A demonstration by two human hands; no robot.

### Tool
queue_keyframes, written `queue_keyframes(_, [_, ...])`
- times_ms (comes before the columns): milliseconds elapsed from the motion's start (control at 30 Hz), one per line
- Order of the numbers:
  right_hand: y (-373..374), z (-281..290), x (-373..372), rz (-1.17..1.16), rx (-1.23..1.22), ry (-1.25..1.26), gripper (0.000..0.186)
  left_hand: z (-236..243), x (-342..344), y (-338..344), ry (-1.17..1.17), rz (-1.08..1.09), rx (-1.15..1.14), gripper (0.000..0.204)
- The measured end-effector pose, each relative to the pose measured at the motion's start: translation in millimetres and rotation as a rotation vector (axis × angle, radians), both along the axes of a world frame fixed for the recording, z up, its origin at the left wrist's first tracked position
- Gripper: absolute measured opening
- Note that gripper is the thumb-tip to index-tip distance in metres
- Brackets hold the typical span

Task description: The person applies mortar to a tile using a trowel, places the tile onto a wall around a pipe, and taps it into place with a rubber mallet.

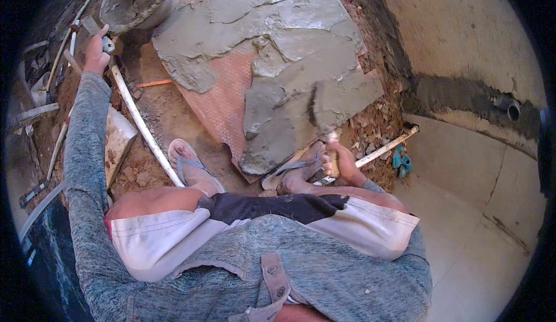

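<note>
Bucket and mortar-covered tile, seen from above. The bucket (124,30) lay at upper left, cut off by the picture's upper edge; its mouth was partly in view, and its inner wall bore a grey coating. How much it contained could not be told. Beside it, the large tile (226,81) lay on the ground in front of the person, its ribbed reddish side up. Wet grey mortar (301,41) covered most of the tile in uneven layers, leaving a reddish patch bare toward the near left.

The hands were well apart. The right hand (346,163), at the near right edge of the tile, was closed around the handle of a trowel (313,105), whose blurred dark blade appeared edge-on over the mortar. The left hand (96,57), extended to the near left of the bucket, was closed on a grey piece (108,45) of unclear kind.

A white pipe (142,122) ran between the left hand and the person's sandalled feet (200,171). An orange strip (154,83) lay left of the tile. At right, a round pipe opening (513,111) showed in the wall (469,32).
</note>
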State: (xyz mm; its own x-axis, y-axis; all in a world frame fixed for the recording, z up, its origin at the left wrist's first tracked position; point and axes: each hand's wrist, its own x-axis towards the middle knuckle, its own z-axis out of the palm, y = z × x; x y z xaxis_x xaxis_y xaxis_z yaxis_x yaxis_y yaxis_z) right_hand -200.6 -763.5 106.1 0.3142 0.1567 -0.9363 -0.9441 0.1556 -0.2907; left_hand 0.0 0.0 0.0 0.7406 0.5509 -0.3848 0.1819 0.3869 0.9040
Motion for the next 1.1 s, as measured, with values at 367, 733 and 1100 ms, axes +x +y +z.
queue_keyframes(367, [75, 18, 56, 1.008, -0.166, -0.424, 0.037, 41, -5, -38, -0.049, 0.058, -0.049, 0.022])
queue_keyframes(733, [110, 10, 135, 1.719, -0.494, -0.966, 0.05, 11, -3, 2, -0.128, 0.032, -0.076, 0.023])
queue_keyframes(1100, [124, 81, 157, 1.652, -0.459, -0.914, 0.047, 61, -9, -73, -0.263, -0.008, 0.005, 0.026])
